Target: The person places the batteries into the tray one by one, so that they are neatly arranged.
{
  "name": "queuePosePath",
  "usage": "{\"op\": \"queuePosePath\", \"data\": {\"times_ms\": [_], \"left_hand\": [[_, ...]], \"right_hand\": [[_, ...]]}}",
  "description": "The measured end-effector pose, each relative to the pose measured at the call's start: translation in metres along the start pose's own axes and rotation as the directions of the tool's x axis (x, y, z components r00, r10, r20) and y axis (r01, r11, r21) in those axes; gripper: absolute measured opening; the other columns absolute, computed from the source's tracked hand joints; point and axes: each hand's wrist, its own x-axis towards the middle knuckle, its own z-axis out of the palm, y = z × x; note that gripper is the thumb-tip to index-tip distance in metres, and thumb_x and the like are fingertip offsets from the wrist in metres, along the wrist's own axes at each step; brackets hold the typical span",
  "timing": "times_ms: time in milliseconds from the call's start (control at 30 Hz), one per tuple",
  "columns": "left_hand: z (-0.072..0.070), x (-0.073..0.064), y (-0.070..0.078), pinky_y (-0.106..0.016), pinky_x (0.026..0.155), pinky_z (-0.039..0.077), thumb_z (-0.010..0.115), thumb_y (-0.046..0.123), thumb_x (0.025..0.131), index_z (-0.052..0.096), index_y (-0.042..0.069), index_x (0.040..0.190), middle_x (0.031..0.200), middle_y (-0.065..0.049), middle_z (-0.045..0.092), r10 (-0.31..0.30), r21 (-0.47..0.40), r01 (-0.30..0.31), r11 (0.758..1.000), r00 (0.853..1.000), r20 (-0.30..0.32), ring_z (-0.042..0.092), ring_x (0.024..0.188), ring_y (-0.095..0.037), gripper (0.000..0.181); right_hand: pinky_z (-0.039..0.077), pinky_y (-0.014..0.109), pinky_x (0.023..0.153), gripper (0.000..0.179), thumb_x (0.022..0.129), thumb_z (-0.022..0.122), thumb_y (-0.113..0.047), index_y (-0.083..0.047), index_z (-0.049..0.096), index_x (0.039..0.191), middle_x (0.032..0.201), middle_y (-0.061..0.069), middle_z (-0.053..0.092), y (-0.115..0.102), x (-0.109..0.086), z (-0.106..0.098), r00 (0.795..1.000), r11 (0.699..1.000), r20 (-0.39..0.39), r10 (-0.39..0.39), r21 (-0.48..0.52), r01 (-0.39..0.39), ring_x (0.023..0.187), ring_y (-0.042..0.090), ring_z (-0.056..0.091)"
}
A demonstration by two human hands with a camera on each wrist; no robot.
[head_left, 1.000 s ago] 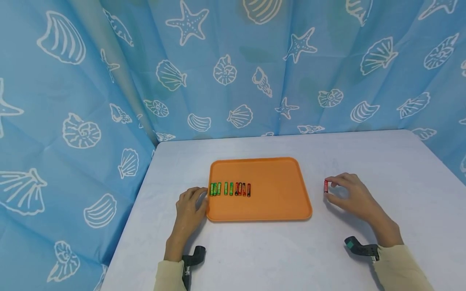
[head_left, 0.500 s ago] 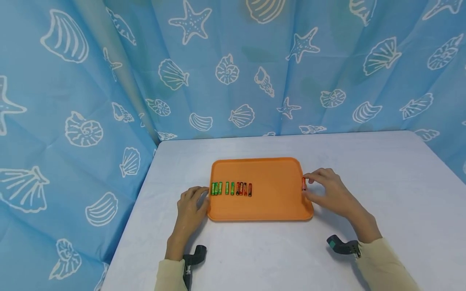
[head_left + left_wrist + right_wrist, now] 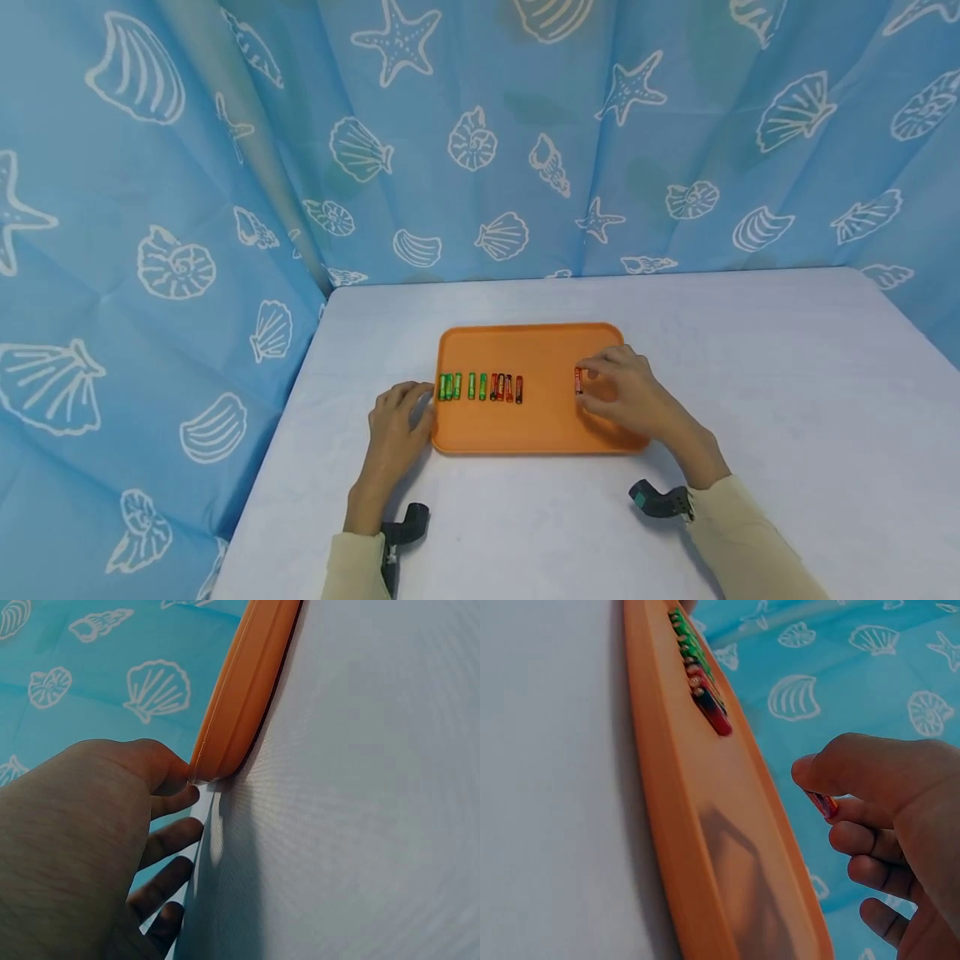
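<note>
My right hand (image 3: 626, 393) pinches a red battery (image 3: 578, 381) between thumb and fingertips, above the right part of the orange tray (image 3: 547, 429). In the right wrist view the pinched battery (image 3: 823, 804) is partly covered by the thumb. Several green batteries (image 3: 472, 386) and several red batteries (image 3: 519, 390) lie side by side in a row in the tray's left half. My left hand (image 3: 397, 425) rests at the tray's left edge. In the left wrist view its thumb touches the tray's rim (image 3: 232, 712), with the other fingers loosely bent beside it.
The tray lies on a table with a white cloth (image 3: 510, 525). Behind and to the left hangs a blue curtain (image 3: 420, 192) with white shells and starfish. Black wrist cameras (image 3: 660, 500) sit on both forearms.
My right hand has carried the red battery leftward, from above the table right of the tray to over the tray. The left hand stays at the tray's edge.
</note>
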Motion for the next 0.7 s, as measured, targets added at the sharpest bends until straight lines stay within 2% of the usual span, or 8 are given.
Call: {"op": "queuePosePath", "data": {"times_ms": [200,433,700], "left_hand": [[-0.001,0.0,-0.001,-0.058,0.108,0.026,0.058,0.023,0.1,0.065,0.015,0.131,0.135,-0.01,0.054,-0.007,-0.007,0.007,1.0,1.0,0.006,0.04,0.132,-0.035,0.032],[-0.001,0.0,-0.001,-0.054,0.109,0.025,0.057,0.025,0.101,0.064,0.018,0.132,0.137,-0.007,0.053,-0.04,-0.002,0.04,0.999,0.999,0.021,0.039,0.133,-0.031,0.033],[-0.001,0.001,0.002,-0.053,0.111,0.024,0.057,0.025,0.101,0.064,0.017,0.132,0.138,-0.006,0.053,-0.057,0.007,0.057,0.998,0.998,0.024,0.038,0.134,-0.03,0.033]], "right_hand": [[0.035,0.051,0.094,0.045,0.082,0.083,-0.021,-0.006,0.068,0.122,0.103,0.002,0.059,-0.009,0.009,0.01,1.0,1.0,0.011,-0.025,0.006,0.025,0.107,0.025,0.049],[0.039,0.047,0.089,0.043,0.081,0.084,-0.022,-0.006,0.071,0.118,0.1,0.002,0.06,-0.018,0.018,0.021,0.997,0.997,-0.022,-0.076,-0.022,0.075,0.101,0.023,0.049],[0.035,0.05,0.094,0.044,0.082,0.083,-0.026,-0.007,0.07,0.12,0.108,0.003,0.061,-0.027,0.025,0.03,0.999,0.998,0.012,-0.048,-0.027,0.048,0.108,0.026,0.048]]}}
